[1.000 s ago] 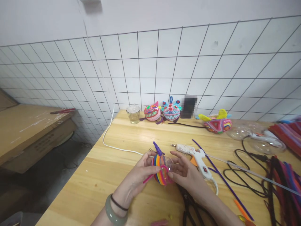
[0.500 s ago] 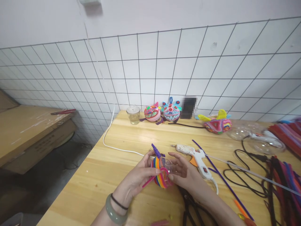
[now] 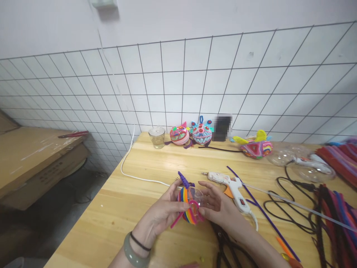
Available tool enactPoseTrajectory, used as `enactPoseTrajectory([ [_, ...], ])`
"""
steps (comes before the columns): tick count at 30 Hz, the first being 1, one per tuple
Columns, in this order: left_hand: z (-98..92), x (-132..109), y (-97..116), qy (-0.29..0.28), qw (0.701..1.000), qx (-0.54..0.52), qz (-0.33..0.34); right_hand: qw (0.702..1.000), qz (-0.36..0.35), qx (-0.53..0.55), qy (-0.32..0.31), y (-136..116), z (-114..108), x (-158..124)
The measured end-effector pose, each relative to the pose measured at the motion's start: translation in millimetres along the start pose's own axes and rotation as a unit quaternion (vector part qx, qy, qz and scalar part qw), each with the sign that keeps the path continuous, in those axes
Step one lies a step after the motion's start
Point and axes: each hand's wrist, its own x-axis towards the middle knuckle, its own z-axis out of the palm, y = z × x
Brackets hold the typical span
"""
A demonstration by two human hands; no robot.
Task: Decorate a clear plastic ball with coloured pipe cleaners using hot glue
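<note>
Between my hands, above the wooden table, is a clear ball [image 3: 198,193] partly covered with rainbow stripes of pipe cleaner [image 3: 185,196]. A twisted purple pipe cleaner [image 3: 183,179] sticks up from its top. My left hand [image 3: 170,204] grips the ball from the left, its thumb lying across the stripes. A pink pipe cleaner [image 3: 192,203] curves over the front of the ball, with a loose end below my left thumb. My right hand [image 3: 216,204] holds the ball's right side, thumb tip by the pink curve and fingers curled behind. The far side of the ball is hidden.
A white glue gun [image 3: 230,186] lies right of my hands, beside a long purple pipe cleaner [image 3: 264,214]. Black scissors [image 3: 227,242] lie under my right forearm. Decorated balls [image 3: 202,133], a glass [image 3: 157,137] and clear shells [image 3: 281,155] stand along the back.
Both hands keep hold of the ball, almost unmoved. The pink pipe cleaner's curve and loose end have shifted slightly. The whole view has moved a little.
</note>
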Motion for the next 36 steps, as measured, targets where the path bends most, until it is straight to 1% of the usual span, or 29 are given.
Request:
enactPoseTrajectory([
  [6,0.7,0.1,-0.7,-0.002,1.0,0.001,-0.001,1.0,-0.001,0.007,-0.01,1.3,0.6,-0.1],
  [10,1.1,0.1,-0.9,-0.003,1.0,0.008,-0.003,1.0,0.009,0.009,-0.01,1.9,0.5,0.1],
  [14,0.0,0.3,-0.3,-0.01,1.0,0.023,-0.017,1.0,0.004,0.013,-0.015,3.4,-0.7,1.3],
  [25,-0.5,-0.6,0.1,0.026,0.999,0.024,-0.037,1.0,0.006,0.018,-0.017,3.3,-2.8,0.8],
  [31,0.2,0.6,-3.2,0.033,0.999,0.021,-0.022,1.0,0.016,0.012,-0.014,-1.3,-2.3,0.2],
  [36,2.2,1.6,-3.4,0.046,0.999,0.023,-0.01,0.998,0.025,0.048,-0.018,-2.1,0.4,-2.8],
])
